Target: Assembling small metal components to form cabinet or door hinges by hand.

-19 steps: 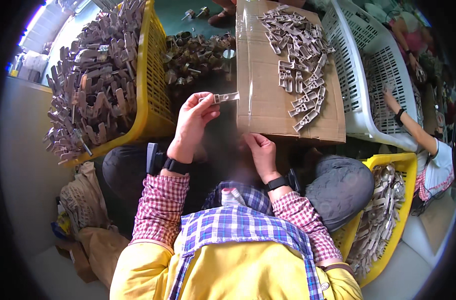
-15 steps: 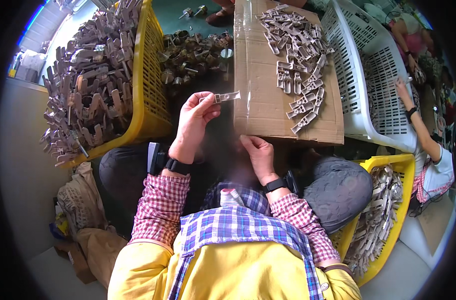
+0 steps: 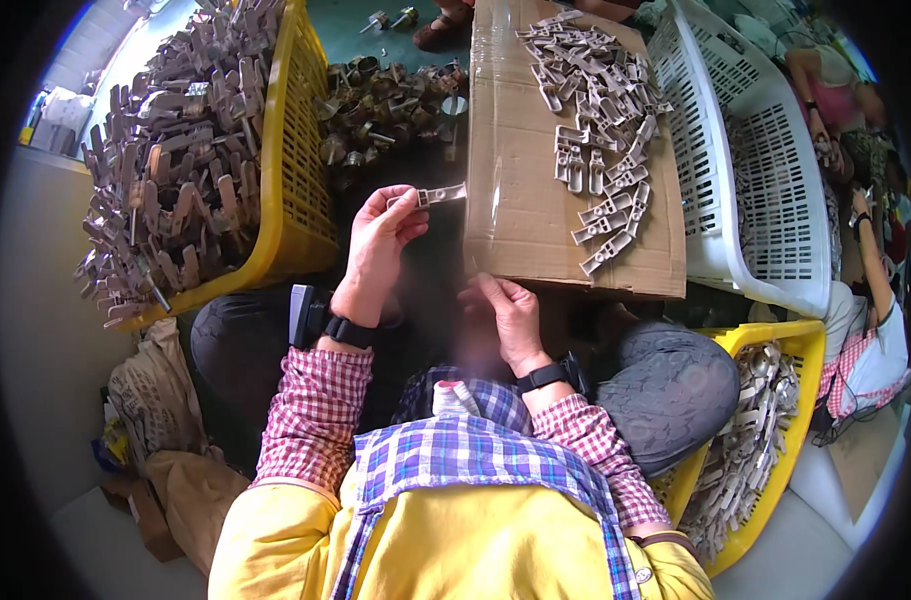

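My left hand pinches one end of a small beige lever-shaped part. The part's free end points right, toward the near left edge of a cardboard box. Lower down, by the box's near corner, my right hand has thumb and fingers closed together. Anything between those fingertips is too small to make out. On top of the box lies a loose heap of similar beige parts, several of them near the front edge.
A yellow basket heaped with brownish parts stands left. Round metal fittings lie on the floor behind my left hand. Right are a white basket and another yellow basket with beige pieces. A co-worker's arm is at far right.
My left hand has shifted slightly left and down with the part. My right hand has moved slightly left. The co-worker's hand has moved right, away from the white basket's rim.
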The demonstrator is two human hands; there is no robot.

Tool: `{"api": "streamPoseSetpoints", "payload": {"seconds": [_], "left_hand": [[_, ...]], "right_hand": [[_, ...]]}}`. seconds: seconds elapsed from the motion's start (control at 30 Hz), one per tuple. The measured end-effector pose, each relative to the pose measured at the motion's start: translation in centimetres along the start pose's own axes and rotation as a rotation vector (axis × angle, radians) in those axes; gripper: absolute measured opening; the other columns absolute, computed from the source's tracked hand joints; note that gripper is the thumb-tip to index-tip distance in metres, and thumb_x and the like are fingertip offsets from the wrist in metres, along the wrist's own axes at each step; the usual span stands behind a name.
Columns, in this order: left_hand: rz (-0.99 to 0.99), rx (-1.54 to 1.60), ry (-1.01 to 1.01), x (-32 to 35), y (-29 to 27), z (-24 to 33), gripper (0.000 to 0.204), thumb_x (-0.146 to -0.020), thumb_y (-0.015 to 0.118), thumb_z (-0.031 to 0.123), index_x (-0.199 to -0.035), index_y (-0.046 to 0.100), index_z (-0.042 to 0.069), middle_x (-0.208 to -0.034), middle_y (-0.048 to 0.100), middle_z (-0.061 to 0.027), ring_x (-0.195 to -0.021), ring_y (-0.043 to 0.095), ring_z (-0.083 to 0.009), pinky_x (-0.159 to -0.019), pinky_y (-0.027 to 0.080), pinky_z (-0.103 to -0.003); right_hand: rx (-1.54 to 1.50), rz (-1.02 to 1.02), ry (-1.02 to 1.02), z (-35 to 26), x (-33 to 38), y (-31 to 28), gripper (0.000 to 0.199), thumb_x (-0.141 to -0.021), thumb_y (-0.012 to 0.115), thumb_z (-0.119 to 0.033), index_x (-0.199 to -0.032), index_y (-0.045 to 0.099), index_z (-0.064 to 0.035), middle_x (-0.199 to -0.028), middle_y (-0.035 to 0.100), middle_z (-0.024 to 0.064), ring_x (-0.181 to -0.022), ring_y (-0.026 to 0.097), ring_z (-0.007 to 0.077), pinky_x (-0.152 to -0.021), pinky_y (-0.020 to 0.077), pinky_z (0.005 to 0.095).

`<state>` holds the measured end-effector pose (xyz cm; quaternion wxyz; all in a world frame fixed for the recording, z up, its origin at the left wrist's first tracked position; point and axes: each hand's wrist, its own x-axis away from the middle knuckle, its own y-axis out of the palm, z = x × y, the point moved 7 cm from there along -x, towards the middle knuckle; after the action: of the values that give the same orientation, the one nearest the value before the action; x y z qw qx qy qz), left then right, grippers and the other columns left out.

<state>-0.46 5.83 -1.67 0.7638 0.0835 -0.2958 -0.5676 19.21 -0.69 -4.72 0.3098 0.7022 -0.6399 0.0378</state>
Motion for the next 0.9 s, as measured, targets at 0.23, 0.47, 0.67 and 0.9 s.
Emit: {"api": "streamPoseSetpoints", "payload": {"seconds": [0.23, 0.47, 0.67, 0.9], "left_hand": [[-0.037, -0.036, -0.029, 0.2, 0.9, -0.9, 0.008, -0.09, 0.061, 0.014, -0.095, 0.06, 0.008, -0.082, 0.064, -0.0014, -0.071, 0.063, -0.0106, -0.067, 0.054, -0.024], [-0.352, -0.058, -0.145, 0.8, 2.3, -1.5, 0.013, -0.084, 0.049, 0.017, -0.077, 0.055, 0.008, -0.065, 0.053, -0.0017, -0.053, 0.049, -0.0096, -0.044, 0.037, -0.022], [-0.283, -0.272, -0.253, 2.3, 2.2, -3.6, 0.008, -0.076, 0.054, 0.013, -0.074, 0.057, 0.006, -0.06, 0.052, 0.0006, -0.044, 0.046, -0.0082, -0.04, 0.037, -0.02], [-0.25, -0.333, -0.263, 2.9, 1.4, -4.2, 0.012, -0.075, 0.053, 0.017, -0.07, 0.056, 0.007, -0.057, 0.048, 0.0011, -0.042, 0.041, -0.0078, -0.038, 0.032, -0.02]], "right_hand": [[0.19, -0.004, -0.132, -0.9, 0.4, 0.4, 0.028, -0.094, 0.058, -0.024, -0.093, 0.067, 0.0027, -0.082, 0.069, 0.0097, -0.071, 0.064, 0.0136, -0.065, 0.0513, 0.0247], [0.334, 0.026, -0.112, -1.8, 0.7, 0.7, 0.03, -0.093, 0.058, -0.025, -0.092, 0.067, 0.0032, -0.078, 0.069, 0.008, -0.068, 0.063, 0.0107, -0.063, 0.0489, 0.0233], [0.26, 0.023, -0.129, -1.2, 0.5, 0.5, 0.031, -0.094, 0.058, -0.026, -0.093, 0.067, 0.0034, -0.078, 0.069, 0.007, -0.068, 0.063, 0.0103, -0.064, 0.0494, 0.0234], [0.36, 0.022, -0.208, -2.7, 1.3, 1.3, 0.03, -0.094, 0.059, -0.026, -0.094, 0.066, 0.0035, -0.082, 0.067, 0.0064, -0.074, 0.065, 0.0128, -0.065, 0.0522, 0.0256]]}}
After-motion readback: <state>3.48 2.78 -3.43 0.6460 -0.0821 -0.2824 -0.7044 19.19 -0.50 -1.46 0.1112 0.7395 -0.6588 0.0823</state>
